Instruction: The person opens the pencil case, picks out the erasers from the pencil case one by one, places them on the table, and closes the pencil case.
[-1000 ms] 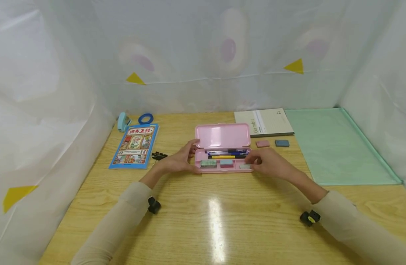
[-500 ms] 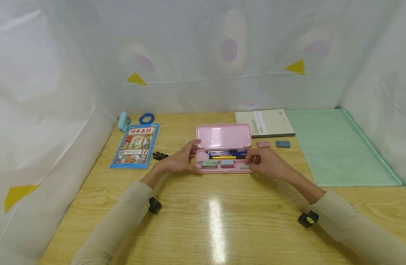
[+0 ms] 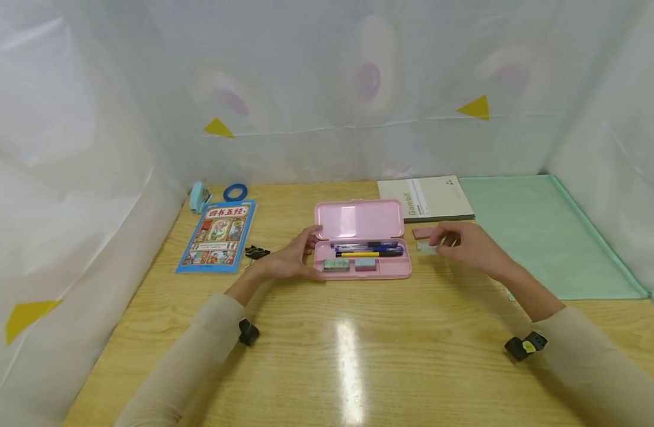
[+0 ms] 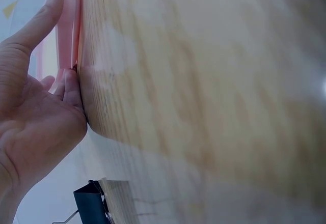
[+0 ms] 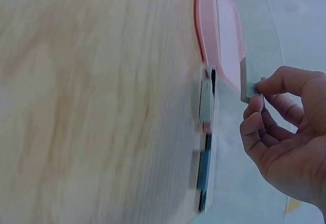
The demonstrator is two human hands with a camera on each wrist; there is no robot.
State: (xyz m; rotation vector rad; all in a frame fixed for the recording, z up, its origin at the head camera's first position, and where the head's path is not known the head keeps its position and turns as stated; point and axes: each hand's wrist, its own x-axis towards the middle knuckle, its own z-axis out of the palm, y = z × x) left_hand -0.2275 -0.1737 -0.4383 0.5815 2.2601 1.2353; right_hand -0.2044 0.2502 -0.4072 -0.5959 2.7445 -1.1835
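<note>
Near edge of the wooden table (image 3: 348, 356) is bare, with open room in front of the case. Left hand (image 3: 288, 259) rests against the left end of the pink pencil case (image 3: 363, 244), fingers nearly straight, thumb up along the end wall. The left wrist view shows little beyond palm, case edge and a blurred black binder clip (image 4: 90, 202).

The case lies open, long axis left to right, lid tilted back on the far side. Pens lie lengthwise in it, with two erasers in the near compartments.

Right hand (image 3: 468, 245) is just right of the case, pinching a small pale eraser (image 3: 426, 248) between thumb and forefinger, other fingers curled. Whether the eraser touches the table is unclear.

Just beyond it a pink eraser (image 3: 424, 233) lies flat. Farther off sits a notebook (image 3: 425, 198); right of that, a green mat (image 3: 540, 237) cut by the hand.
</note>
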